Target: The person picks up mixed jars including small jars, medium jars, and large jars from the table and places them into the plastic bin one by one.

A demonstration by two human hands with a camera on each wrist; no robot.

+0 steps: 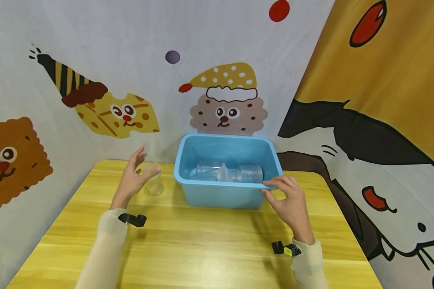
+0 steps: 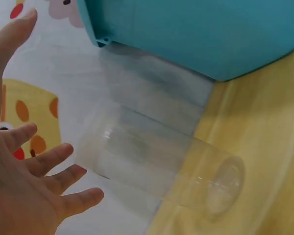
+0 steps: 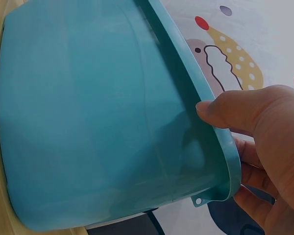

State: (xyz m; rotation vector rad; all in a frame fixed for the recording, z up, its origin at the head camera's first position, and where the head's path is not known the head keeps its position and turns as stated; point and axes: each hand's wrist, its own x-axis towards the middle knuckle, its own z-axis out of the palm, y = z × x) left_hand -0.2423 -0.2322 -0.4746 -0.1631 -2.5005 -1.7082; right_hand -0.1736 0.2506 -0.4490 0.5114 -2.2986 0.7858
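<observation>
A light blue plastic bin (image 1: 222,196) stands on the wooden table, with several clear plastic cups (image 1: 251,174) lying inside it. My right hand (image 1: 287,200) pinches the bin's front right rim, its thumb (image 3: 218,111) on the outer side and the fingers over the inner side. Left of the bin, a clear plastic cup (image 2: 147,156) stands upright on the table. Beside that cup is my left hand (image 1: 134,176), its fingers spread and thumb apart; in the left wrist view the fingertips (image 2: 95,196) are near the cup's rim without gripping it.
The yellow wooden table (image 1: 202,249) reaches back to a white cloth backdrop (image 1: 130,32) printed with cartoon figures. An orange cartoon cloth (image 1: 332,72) hangs along the right side. Each wrist wears a black strap with a small camera (image 1: 137,220).
</observation>
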